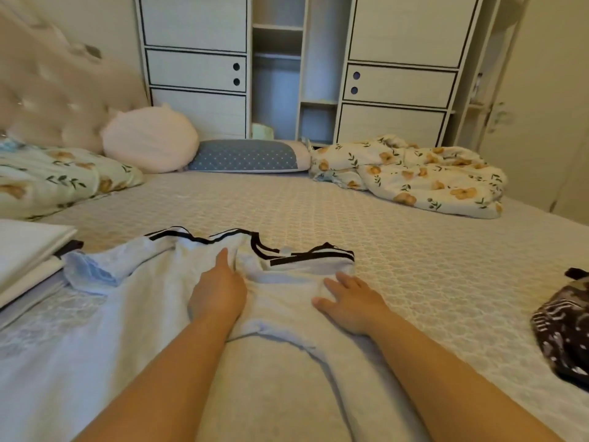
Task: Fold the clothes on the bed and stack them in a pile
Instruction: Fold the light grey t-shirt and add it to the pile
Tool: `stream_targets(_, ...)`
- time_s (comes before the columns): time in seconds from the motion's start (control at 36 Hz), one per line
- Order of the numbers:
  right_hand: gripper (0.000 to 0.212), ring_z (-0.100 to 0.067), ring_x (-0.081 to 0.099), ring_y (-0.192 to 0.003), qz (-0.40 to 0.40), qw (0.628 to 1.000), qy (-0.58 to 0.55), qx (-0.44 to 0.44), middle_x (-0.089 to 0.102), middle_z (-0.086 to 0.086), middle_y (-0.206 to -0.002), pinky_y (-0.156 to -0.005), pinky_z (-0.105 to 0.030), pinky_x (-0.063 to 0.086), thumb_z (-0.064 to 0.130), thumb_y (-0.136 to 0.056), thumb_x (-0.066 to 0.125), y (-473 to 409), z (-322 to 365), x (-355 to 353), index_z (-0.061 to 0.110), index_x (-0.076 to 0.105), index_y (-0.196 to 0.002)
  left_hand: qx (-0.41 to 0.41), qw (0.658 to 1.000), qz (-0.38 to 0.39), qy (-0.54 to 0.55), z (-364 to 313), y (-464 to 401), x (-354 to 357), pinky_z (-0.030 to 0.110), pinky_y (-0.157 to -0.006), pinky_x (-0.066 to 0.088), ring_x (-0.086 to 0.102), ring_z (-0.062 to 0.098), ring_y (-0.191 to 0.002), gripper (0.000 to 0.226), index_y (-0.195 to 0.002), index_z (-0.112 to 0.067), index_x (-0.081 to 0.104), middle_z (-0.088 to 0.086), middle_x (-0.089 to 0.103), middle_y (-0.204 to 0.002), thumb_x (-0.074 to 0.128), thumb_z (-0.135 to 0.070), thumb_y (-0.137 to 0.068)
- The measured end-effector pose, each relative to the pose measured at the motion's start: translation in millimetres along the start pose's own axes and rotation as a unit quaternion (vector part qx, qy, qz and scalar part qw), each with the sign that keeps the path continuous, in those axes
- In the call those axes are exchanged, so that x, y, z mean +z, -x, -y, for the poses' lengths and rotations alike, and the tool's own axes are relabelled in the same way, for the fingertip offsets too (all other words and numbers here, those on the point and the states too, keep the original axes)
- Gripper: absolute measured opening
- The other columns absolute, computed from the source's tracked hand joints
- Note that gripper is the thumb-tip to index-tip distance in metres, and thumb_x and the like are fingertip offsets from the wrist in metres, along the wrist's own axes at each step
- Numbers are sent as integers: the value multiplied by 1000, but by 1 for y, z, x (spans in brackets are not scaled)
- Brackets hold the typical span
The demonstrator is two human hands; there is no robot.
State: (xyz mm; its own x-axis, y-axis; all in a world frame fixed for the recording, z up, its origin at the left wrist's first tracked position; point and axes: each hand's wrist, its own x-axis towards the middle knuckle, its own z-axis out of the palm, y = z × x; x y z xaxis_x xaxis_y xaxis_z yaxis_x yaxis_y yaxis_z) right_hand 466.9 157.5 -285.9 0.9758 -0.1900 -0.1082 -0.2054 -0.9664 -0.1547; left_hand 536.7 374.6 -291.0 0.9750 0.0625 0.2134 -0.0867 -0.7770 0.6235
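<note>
Head view: folded pile (28,250) left of the pale garment (134,282) that my left hand (220,291) and right hand (350,301) press flat with straight fingers, its folding unfinished, dark garment (564,330) untouched.

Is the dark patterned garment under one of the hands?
No, the dark garment lies apart at the right edge; both hands press the white garment.

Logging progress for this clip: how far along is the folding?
Done, it seems: a stack of folded white items sits at the bed's left edge. In hand: both the left hand and right hand lie flat on a light blue garment with black trim, spread out and not yet folded. Left: that garment, and a dark patterned garment lying unfolded at the right edge.
</note>
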Motion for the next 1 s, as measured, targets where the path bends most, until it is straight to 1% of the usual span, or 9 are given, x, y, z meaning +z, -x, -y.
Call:
stream_targets(0.17, 78, -27, -3, -147, -14, 998, -16, 62, -7, 5, -160, -114, -58, 0, 74, -89, 19, -34, -3, 4, 32, 6, -153, -14, 997, 8, 70, 7, -16, 0, 41, -97, 40, 47, 35, -124, 62, -150, -24, 22, 15, 48, -139, 49, -38, -96)
stream_targets(0.33, 68, -20, -2, -147, -18, 998, -48, 35, -6, 5, -160, -116, -48, 1, 66, -93, 24, -6, -12, 12, 36, 9, -152, -105, 968, 1, 229, 6, 5, -10, 43, -105, 35, 41, 34, -130, 68, -150, -18, 20, 15, 41, -145, 44, -48, -95)
stream_targets(0.47, 58, -15, -3, -147, -8, 998, -48, 39, -2, 8, -160, -116, -42, 0, 57, -98, 22, 71, -25, 21, 40, 8, -151, 54, 998, 17, 0, 6, 87, -13, 39, -118, 13, 7, 22, -145, 73, -153, -23, 11, 5, 7, -159, 35, -59, -93)
stream_targets(0.58, 53, -14, -3, -147, -2, 997, -64, 51, -2, 9, -160, -117, -41, -2, 51, -100, 21, 144, -28, 26, 40, 10, -151, 157, 969, 141, -124, 2, 165, -20, 41, -118, -2, -2, 16, -147, 67, -150, -30, 20, -4, 3, -160, 16, -65, -93)
stream_targets(0.67, 51, -14, -4, -147, 19, 996, -72, 57, -2, 9, -160, -117, -39, -1, 47, -102, 22, 202, -26, 27, 37, 11, -151, 212, 944, 211, -140, -6, 229, -31, 41, -116, -8, 0, 13, -147, 69, -151, -30, 19, -7, 8, -160, 12, -66, -92)
stream_targets(0.75, 50, -14, -3, -147, 30, 994, -84, 62, -1, 8, -160, -117, -38, 0, 42, -103, 23, 258, -25, 32, 33, 14, -152, 228, 939, 242, -92, -18, 280, -43, 41, -117, 1, 12, 12, -145, 63, -146, -32, 34, -10, 25, -156, 17, -64, -94)
stream_targets(0.86, 48, -15, 5, -147, 12, 991, -117, 60, 9, 4, -160, -119, -35, 6, 32, -104, 31, 315, -15, 34, 23, 24, -150, 169, 957, 237, 1, -38, 316, -61, 32, -103, 34, 50, 11, -119, 48, -108, -30, 70, -15, 59, -122, 38, -60, -91)
stream_targets(0.94, 44, -17, 15, -145, 37, 983, -178, 31, 20, -2, -158, -116, -28, 10, 28, -105, 28, 357, -2, 29, 16, 36, -146, 85, 954, 285, 33, -51, 341, -74, 35, -91, 47, 60, 18, -105, 45, -106, -30, 69, -6, 66, -111, 52, -62, -78)
stream_targets(1.0, 40, -22, 40, -131, 41, 960, -274, 31, 44, -10, -144, -108, -29, 28, 24, -105, 31, 380, 6, 21, 6, 53, -133, 34, 947, 314, 63, -59, 347, -79, 33, -85, 50, 62, 23, -102, 45, -114, -23, 65, 2, 67, -113, 55, -53, -82)
